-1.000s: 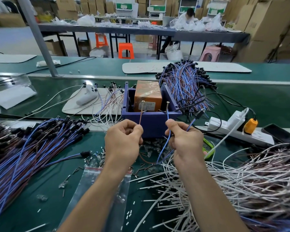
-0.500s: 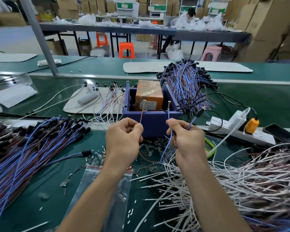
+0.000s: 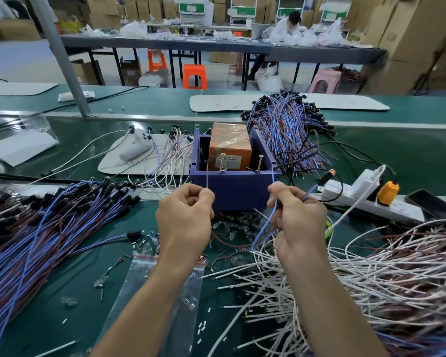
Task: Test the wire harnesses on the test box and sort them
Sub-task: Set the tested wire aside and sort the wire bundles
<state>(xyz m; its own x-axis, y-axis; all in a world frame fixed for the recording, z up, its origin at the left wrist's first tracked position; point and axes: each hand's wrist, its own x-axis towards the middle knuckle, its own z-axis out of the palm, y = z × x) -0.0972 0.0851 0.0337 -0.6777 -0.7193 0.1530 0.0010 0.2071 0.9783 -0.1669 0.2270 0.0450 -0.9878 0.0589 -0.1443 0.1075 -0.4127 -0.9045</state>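
Left hand (image 3: 186,217) pinches brown wire (image 3: 207,176); right hand (image 3: 299,220) pinches blue wire (image 3: 273,186). Both wire ends upright at front wall of purple test box (image 3: 232,191), just outside two screws (image 3: 259,163). Blue-brown harness pile (image 3: 49,228) on counter (image 3: 410,155) left, white wires (image 3: 371,266) right.

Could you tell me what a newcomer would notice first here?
Two hands at centre: the left hand pinches a brown wire, the right hand a blue wire, before the purple box. A blue heap lies left, a white heap right; a lamp glows beside the box.
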